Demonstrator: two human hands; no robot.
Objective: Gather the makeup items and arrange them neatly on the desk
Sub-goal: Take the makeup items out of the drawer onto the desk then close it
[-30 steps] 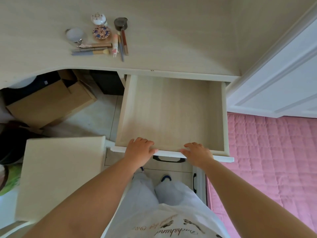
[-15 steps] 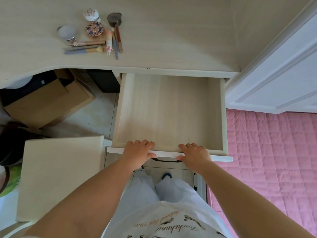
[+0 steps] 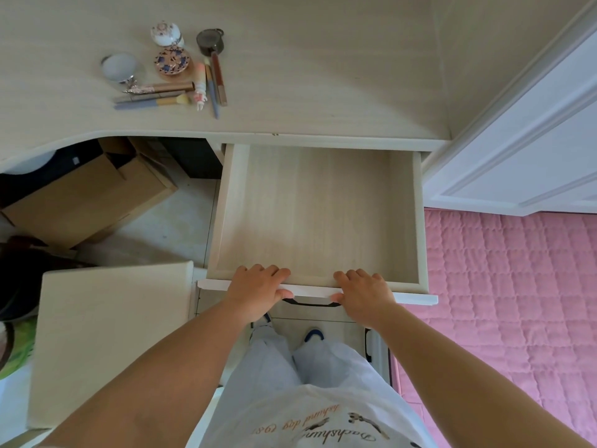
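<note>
Makeup items lie grouped at the far left of the pale desk [image 3: 323, 76]: a round mirror [image 3: 120, 67], a patterned compact [image 3: 171, 61], a white floral jar [image 3: 165, 33], a dark round case [image 3: 210, 42], brushes [image 3: 151, 100] laid sideways and pencils [image 3: 213, 88] laid lengthwise. Below the desk edge an empty wooden drawer [image 3: 319, 205] stands pulled out. My left hand [image 3: 255, 291] and my right hand [image 3: 363, 294] both grip the drawer front [image 3: 416, 298], fingers over its top edge and thumbs on its face.
A cardboard box [image 3: 87, 195] sits under the desk at left. A cream square stool top [image 3: 109, 334] is by my left arm. A pink quilted bed [image 3: 510, 286] lies at right, a white panelled door [image 3: 533, 140] above it. A black handle [image 3: 310, 304] shows below the drawer.
My fingers have slid further over the drawer front's top edge and my thumbs have tucked against its face. The drawer has barely moved.
</note>
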